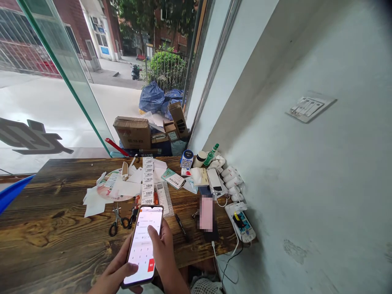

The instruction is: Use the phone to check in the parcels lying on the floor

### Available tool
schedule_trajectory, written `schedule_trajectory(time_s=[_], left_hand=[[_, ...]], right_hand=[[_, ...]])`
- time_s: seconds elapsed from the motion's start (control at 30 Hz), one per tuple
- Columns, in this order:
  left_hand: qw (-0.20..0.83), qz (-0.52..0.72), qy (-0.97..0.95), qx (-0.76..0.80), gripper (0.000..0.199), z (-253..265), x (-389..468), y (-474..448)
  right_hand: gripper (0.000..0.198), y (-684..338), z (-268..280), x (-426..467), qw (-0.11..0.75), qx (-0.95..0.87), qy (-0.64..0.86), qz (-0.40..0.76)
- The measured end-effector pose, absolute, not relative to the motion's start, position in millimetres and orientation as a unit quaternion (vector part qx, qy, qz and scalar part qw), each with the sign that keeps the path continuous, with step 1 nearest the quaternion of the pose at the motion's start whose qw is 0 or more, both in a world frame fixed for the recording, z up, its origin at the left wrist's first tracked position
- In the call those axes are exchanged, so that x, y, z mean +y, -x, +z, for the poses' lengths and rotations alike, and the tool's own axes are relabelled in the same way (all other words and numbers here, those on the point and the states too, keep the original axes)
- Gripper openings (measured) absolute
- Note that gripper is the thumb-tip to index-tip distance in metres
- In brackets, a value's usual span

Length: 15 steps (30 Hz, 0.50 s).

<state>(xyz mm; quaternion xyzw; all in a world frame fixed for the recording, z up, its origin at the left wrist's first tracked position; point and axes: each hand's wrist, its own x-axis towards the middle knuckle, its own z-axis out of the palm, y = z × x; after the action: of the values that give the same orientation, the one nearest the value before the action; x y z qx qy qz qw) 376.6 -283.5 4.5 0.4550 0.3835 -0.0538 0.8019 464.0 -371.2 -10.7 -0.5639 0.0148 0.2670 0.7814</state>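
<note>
A smartphone (143, 245) with a lit white screen showing a number keypad sits over the near edge of a dark wooden table (55, 228). My left hand (114, 275) holds it from below, thumb on the lower left of the screen. My right hand (163, 255) rests along the phone's right side, with the thumb touching the middle of the screen. Just beyond the phone lie black-handled scissors (118, 220) and a strip of numbered tickets (147, 181).
Papers (101, 196), a pen (181, 226), a second phone on a cable (207, 216), a power strip (241, 222) and small white devices crowd the table's right end against a grey wall. Cardboard boxes (133, 132) and blue bags stand beyond a glass pane.
</note>
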Motion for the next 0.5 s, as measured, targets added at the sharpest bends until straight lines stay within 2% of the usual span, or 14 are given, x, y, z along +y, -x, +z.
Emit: schedule_trajectory(time_s=[0.37, 0.5], left_hand=[[0.789, -0.045, -0.473, 0.390, 0.102, 4.3, -287.5, -375.0], [0.770, -0.052, -0.478, 0.420, 0.108, -1.7, -283.2, -372.0]], right_hand=[[0.032, -463.1, -14.1, -370.5, 0.791, 0.014, 0.552, 0.263], [0.029, -461.4, -7.7, -369.4, 0.792, 0.026, 0.553, 0.258]])
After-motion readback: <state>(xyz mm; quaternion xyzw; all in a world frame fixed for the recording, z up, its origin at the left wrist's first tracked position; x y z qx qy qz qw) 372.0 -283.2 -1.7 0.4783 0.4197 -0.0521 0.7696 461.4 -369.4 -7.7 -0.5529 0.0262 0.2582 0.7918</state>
